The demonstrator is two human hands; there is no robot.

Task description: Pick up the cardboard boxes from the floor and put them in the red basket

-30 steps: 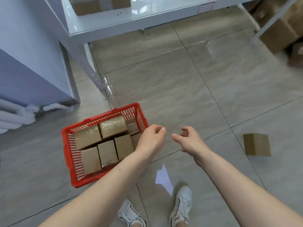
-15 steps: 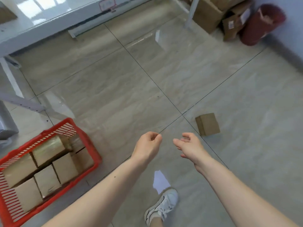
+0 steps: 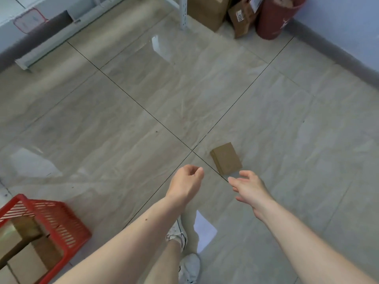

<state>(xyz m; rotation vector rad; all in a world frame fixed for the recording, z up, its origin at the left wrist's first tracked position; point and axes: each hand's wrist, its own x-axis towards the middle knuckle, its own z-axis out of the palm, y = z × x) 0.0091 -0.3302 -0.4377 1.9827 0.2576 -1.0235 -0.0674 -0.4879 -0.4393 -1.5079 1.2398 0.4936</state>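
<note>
A small cardboard box [image 3: 226, 158] lies flat on the tiled floor near the crossing of two tile joints. My right hand [image 3: 249, 186] hovers just below and right of it, fingers spread, holding nothing. My left hand [image 3: 186, 183] hangs to the left of the box with its fingers loosely curled and empty. The red basket [image 3: 61, 222] stands at the lower left edge, with several cardboard boxes [image 3: 22, 253] inside it; part of it is cut off by the frame.
Larger cardboard boxes [image 3: 207, 11] and a dark red bag [image 3: 274, 17] sit in the far right corner by a white shelf leg [image 3: 182, 13]. A blue wall [image 3: 348, 27] runs along the right. My white shoes [image 3: 178, 234] stand below my arms.
The view has swung right and forward: the basket slid to the lower left corner, the lone box came closer to my hands, and my right hand spread open toward it.
</note>
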